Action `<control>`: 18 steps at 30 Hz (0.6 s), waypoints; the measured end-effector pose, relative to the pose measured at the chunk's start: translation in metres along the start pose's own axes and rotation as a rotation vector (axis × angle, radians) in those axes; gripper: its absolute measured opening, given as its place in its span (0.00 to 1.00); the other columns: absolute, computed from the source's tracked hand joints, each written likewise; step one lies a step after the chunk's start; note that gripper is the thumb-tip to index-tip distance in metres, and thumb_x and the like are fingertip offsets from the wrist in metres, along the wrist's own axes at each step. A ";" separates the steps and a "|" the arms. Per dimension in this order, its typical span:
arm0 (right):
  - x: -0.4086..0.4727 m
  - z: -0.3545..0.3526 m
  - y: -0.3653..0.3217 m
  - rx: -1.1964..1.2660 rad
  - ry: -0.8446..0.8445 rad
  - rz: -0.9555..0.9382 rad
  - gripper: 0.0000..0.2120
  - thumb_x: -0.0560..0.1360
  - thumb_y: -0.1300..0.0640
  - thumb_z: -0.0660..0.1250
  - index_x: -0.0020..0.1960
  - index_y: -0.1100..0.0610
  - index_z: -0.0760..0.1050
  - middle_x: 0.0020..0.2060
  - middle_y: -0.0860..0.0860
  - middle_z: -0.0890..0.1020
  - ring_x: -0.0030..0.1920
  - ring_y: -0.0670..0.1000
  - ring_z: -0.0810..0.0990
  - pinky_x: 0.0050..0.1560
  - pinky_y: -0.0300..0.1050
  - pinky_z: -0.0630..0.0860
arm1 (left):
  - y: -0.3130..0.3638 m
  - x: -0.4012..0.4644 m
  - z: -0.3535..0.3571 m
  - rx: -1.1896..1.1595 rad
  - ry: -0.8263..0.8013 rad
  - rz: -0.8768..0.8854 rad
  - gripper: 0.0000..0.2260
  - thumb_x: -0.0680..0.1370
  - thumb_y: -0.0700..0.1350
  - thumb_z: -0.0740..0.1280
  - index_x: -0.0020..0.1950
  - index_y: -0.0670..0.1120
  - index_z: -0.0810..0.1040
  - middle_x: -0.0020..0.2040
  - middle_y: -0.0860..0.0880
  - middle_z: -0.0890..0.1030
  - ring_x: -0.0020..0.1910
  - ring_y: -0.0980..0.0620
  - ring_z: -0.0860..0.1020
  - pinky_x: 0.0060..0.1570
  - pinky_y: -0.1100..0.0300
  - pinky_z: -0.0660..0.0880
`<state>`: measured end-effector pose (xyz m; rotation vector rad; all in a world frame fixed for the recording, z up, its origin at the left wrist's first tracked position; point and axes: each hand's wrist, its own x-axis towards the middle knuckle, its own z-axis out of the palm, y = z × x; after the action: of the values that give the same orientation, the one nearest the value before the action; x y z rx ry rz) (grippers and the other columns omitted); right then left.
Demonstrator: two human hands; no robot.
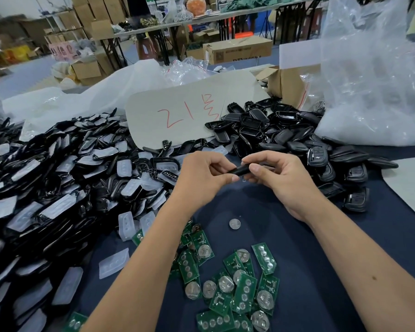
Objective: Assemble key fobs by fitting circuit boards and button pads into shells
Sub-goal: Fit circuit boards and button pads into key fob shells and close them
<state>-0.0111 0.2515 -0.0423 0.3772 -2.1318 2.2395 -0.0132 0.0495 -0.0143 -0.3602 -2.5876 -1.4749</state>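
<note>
**Pinching a black fob shell over the bench**

Gripping from both ends, the left hand [203, 178] and the right hand [282, 180] hold one slim black plastic key fob shell [240, 170] between them, raised above the dark blue cloth-covered bench [304, 248]. Left fingers [222, 164] curl round its left end, thumb underneath; right thumb and forefinger clamp the other end. Whether a board already sits inside, the view cannot tell.

Below the wrists lies a scatter of green circuit boards with round silver coin cells [235, 283], and one loose silver coin cell [234, 223] sits alone just beyond them. On the left sprawls a big heap of black shells and translucent white rubber button pads [58, 200]. Right of the hands, a pile of black shell halves [285, 130] leans against a grey cardboard sheet marked in red [189, 111]. Clear plastic bags [369, 80] rise at far right.
</note>
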 end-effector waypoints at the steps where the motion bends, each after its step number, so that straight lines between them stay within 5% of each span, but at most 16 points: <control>1: 0.000 0.000 -0.001 -0.004 -0.012 -0.001 0.10 0.80 0.66 0.71 0.54 0.53 0.86 0.45 0.55 0.88 0.44 0.51 0.86 0.50 0.40 0.81 | 0.000 0.000 0.000 0.008 0.008 0.017 0.14 0.69 0.37 0.82 0.39 0.56 0.85 0.34 0.56 0.83 0.33 0.62 0.78 0.39 0.68 0.76; 8: -0.002 0.000 -0.001 -0.100 -0.013 -0.058 0.12 0.72 0.67 0.79 0.48 0.52 0.86 0.42 0.54 0.88 0.43 0.49 0.86 0.49 0.40 0.80 | -0.003 0.002 -0.002 0.025 -0.025 0.080 0.17 0.69 0.34 0.81 0.39 0.57 0.84 0.34 0.60 0.82 0.33 0.62 0.77 0.39 0.68 0.74; 18: -0.002 0.008 -0.003 -0.410 -0.031 -0.230 0.13 0.68 0.68 0.81 0.45 0.52 0.85 0.43 0.51 0.84 0.43 0.55 0.85 0.48 0.61 0.81 | 0.004 -0.005 0.003 0.219 -0.040 0.249 0.15 0.68 0.35 0.79 0.48 0.50 0.81 0.41 0.56 0.83 0.42 0.56 0.82 0.45 0.55 0.81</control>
<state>-0.0076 0.2440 -0.0394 0.5992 -2.3460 1.6376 -0.0077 0.0535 -0.0139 -0.6602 -2.5864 -1.1030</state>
